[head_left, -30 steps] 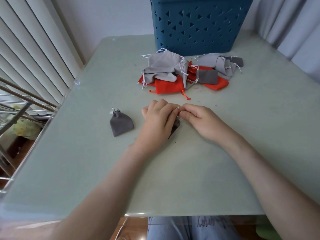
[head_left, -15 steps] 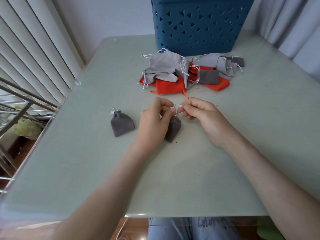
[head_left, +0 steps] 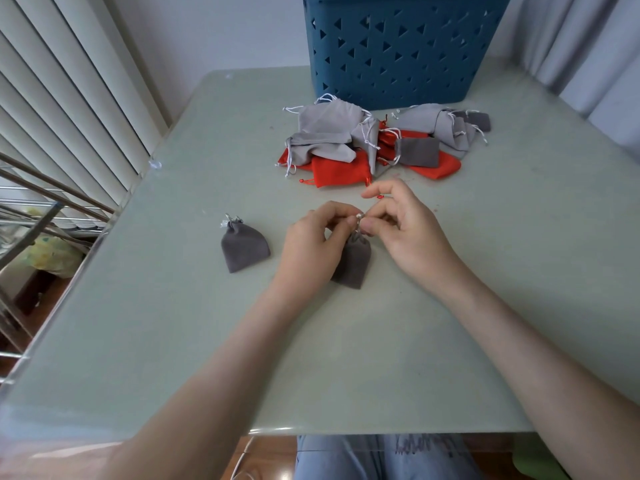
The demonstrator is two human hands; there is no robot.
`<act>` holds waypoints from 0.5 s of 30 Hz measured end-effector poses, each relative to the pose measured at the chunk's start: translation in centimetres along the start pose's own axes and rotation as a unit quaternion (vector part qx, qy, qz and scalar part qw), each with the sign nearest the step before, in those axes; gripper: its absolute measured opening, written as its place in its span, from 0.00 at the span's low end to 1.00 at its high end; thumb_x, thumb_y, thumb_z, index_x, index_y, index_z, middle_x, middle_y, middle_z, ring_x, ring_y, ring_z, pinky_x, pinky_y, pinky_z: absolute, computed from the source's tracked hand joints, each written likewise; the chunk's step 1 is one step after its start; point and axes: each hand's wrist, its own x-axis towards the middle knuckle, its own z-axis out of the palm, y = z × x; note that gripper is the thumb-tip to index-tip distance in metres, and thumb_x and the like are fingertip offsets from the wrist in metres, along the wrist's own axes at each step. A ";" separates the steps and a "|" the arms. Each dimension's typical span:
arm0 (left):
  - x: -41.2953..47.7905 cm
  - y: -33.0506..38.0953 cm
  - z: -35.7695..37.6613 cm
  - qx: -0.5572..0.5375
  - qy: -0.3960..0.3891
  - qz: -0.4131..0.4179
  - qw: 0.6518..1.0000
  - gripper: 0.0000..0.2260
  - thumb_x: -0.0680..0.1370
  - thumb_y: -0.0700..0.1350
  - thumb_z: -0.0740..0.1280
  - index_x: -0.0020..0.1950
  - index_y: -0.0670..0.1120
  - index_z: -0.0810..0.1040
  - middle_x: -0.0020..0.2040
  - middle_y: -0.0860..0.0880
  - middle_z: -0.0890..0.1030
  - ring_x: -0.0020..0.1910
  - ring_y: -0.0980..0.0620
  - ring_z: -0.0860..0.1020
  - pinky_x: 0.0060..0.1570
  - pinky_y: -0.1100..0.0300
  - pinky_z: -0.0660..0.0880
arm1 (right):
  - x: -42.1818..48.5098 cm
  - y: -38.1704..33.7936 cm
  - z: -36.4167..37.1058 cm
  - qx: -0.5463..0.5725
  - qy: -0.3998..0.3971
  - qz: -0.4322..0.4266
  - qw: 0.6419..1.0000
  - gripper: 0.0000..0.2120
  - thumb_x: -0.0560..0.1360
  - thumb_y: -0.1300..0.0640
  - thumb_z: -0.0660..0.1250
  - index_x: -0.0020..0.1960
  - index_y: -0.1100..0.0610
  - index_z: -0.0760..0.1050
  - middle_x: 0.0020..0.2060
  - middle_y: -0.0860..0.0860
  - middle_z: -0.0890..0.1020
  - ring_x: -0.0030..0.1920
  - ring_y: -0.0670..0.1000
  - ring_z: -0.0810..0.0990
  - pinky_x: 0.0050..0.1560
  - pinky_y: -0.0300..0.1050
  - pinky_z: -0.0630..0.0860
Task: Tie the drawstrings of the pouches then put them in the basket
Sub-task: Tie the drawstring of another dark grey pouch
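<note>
Your table (head_left: 173, 306) carries the blue basket (head_left: 398, 46) at its far edge, with a heap of grey and red pouches (head_left: 346, 143) just in front of it, apparently still untied. Your left hand (head_left: 311, 247) and right hand (head_left: 408, 230) meet near the middle, each pinching the pale drawstrings (head_left: 359, 216) between thumb and forefinger, the other fingers curled. The dark pouch (head_left: 353, 265) you are tying lies on the table beneath them; a second dark pouch (head_left: 244, 249), neck gathered, lies to the left. The cords are thin: ease either pinch and the knot may slacken. A red cord end near your right forefinger could snag.
</note>
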 end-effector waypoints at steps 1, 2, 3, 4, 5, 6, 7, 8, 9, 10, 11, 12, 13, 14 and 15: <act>0.0 0.0 0.0 0.007 -0.007 0.005 1.000 0.05 0.78 0.41 0.66 0.49 0.48 0.80 0.44 0.54 0.82 0.44 0.57 0.77 0.47 0.68 0.70 | 0.0 0.0 0.0 -0.007 0.000 0.000 1.000 0.14 0.74 0.66 0.66 0.53 0.50 0.69 0.33 0.46 0.80 0.40 0.45 0.79 0.46 0.32 0.69; 0.0 -0.1 -0.1 0.015 -0.012 0.012 1.000 0.05 0.78 0.41 0.66 0.49 0.48 0.81 0.45 0.53 0.82 0.45 0.56 0.77 0.47 0.68 0.70 | -0.1 0.0 0.0 -0.015 0.001 0.000 1.000 0.14 0.74 0.66 0.66 0.54 0.51 0.70 0.34 0.47 0.80 0.40 0.46 0.79 0.45 0.31 0.69; 0.0 -0.2 -0.1 0.026 -0.013 0.022 0.999 0.05 0.78 0.41 0.66 0.50 0.48 0.81 0.45 0.52 0.82 0.45 0.56 0.77 0.46 0.70 0.69 | -0.1 0.0 -0.1 -0.023 0.001 -0.001 1.000 0.14 0.74 0.66 0.67 0.54 0.51 0.70 0.34 0.47 0.80 0.41 0.46 0.79 0.45 0.31 0.69; -0.1 -0.2 -0.1 0.037 -0.011 0.034 0.999 0.05 0.78 0.41 0.66 0.50 0.47 0.81 0.45 0.51 0.82 0.45 0.56 0.76 0.46 0.72 0.68 | -0.2 0.0 -0.1 -0.031 0.001 -0.004 1.000 0.13 0.74 0.65 0.67 0.54 0.51 0.71 0.34 0.47 0.80 0.41 0.46 0.79 0.45 0.30 0.68; -0.1 -0.2 -0.2 0.047 -0.007 0.049 0.998 0.05 0.78 0.41 0.66 0.51 0.46 0.81 0.45 0.52 0.82 0.45 0.56 0.76 0.46 0.71 0.67 | -0.2 -0.1 -0.1 -0.037 0.001 -0.008 0.999 0.13 0.74 0.65 0.67 0.53 0.52 0.71 0.35 0.47 0.81 0.42 0.46 0.79 0.45 0.29 0.68; -0.2 -0.2 -0.2 0.054 -0.002 0.064 0.996 0.05 0.78 0.42 0.66 0.51 0.46 0.81 0.44 0.54 0.81 0.45 0.56 0.75 0.46 0.69 0.68 | -0.2 -0.2 -0.2 -0.040 0.001 -0.013 0.999 0.13 0.73 0.65 0.67 0.53 0.52 0.72 0.35 0.47 0.81 0.42 0.45 0.79 0.45 0.29 0.68; -0.2 -0.2 -0.2 0.058 -0.001 0.078 0.995 0.05 0.78 0.43 0.65 0.50 0.46 0.80 0.42 0.56 0.80 0.45 0.56 0.75 0.47 0.66 0.68 | -0.2 -0.3 -0.2 -0.040 0.002 -0.017 0.999 0.13 0.73 0.65 0.67 0.53 0.52 0.72 0.35 0.46 0.81 0.41 0.43 0.79 0.46 0.29 0.68; -0.3 -0.2 -0.2 0.059 -0.001 0.089 0.994 0.06 0.77 0.45 0.65 0.50 0.46 0.80 0.41 0.58 0.79 0.44 0.57 0.75 0.46 0.63 0.69 | -0.2 -0.3 -0.2 -0.039 0.003 -0.022 0.999 0.12 0.73 0.65 0.68 0.53 0.52 0.72 0.35 0.46 0.81 0.41 0.42 0.79 0.47 0.30 0.69; -0.4 -0.1 -0.1 0.059 0.000 0.097 0.994 0.07 0.77 0.46 0.64 0.50 0.46 0.80 0.40 0.60 0.78 0.43 0.58 0.75 0.45 0.61 0.69 | -0.2 -0.3 -0.3 -0.040 0.005 -0.026 0.999 0.12 0.74 0.64 0.68 0.53 0.52 0.73 0.35 0.46 0.81 0.41 0.41 0.78 0.47 0.30 0.69; -0.4 -0.1 -0.1 0.059 0.003 0.101 0.993 0.07 0.76 0.47 0.65 0.49 0.46 0.79 0.39 0.62 0.78 0.42 0.59 0.75 0.44 0.60 0.68 | -0.2 -0.4 -0.3 -0.044 0.005 -0.031 0.999 0.11 0.74 0.64 0.67 0.53 0.53 0.73 0.36 0.46 0.82 0.42 0.41 0.78 0.47 0.31 0.70; -0.4 -0.1 -0.1 0.059 0.009 0.103 0.993 0.06 0.76 0.47 0.66 0.48 0.46 0.79 0.38 0.62 0.77 0.40 0.60 0.74 0.44 0.59 0.68 | -0.2 -0.4 -0.2 -0.050 0.002 -0.036 0.998 0.11 0.74 0.65 0.67 0.53 0.53 0.74 0.36 0.46 0.82 0.42 0.41 0.79 0.48 0.32 0.71; -0.4 -0.1 -0.1 0.058 0.018 0.101 0.993 0.06 0.76 0.47 0.67 0.46 0.46 0.79 0.36 0.62 0.76 0.40 0.60 0.74 0.44 0.58 0.68 | -0.2 -0.4 -0.2 -0.054 -0.004 -0.038 0.998 0.10 0.74 0.65 0.67 0.52 0.53 0.74 0.37 0.45 0.82 0.42 0.41 0.79 0.48 0.32 0.72; -0.4 -0.1 -0.1 0.057 0.026 0.096 0.993 0.05 0.76 0.47 0.67 0.45 0.46 0.79 0.35 0.61 0.76 0.39 0.58 0.74 0.44 0.57 0.67 | -0.3 -0.4 -0.1 -0.055 -0.010 -0.038 0.998 0.09 0.75 0.64 0.67 0.51 0.52 0.75 0.37 0.44 0.82 0.42 0.40 0.80 0.49 0.33 0.73; -0.4 0.0 -0.1 0.058 0.032 0.089 0.994 0.05 0.77 0.46 0.66 0.44 0.45 0.78 0.34 0.60 0.76 0.39 0.56 0.74 0.44 0.57 0.66 | -0.2 -0.4 -0.1 -0.049 -0.013 -0.033 0.998 0.09 0.75 0.64 0.67 0.50 0.52 0.75 0.38 0.44 0.83 0.42 0.39 0.80 0.49 0.34 0.74; -0.4 0.0 0.0 0.057 0.035 0.083 0.994 0.05 0.78 0.45 0.66 0.43 0.45 0.78 0.34 0.59 0.76 0.39 0.55 0.74 0.43 0.57 0.65 | -0.2 -0.4 -0.1 -0.040 -0.014 -0.027 0.999 0.09 0.75 0.64 0.67 0.50 0.51 0.76 0.39 0.43 0.83 0.42 0.39 0.81 0.50 0.34 0.75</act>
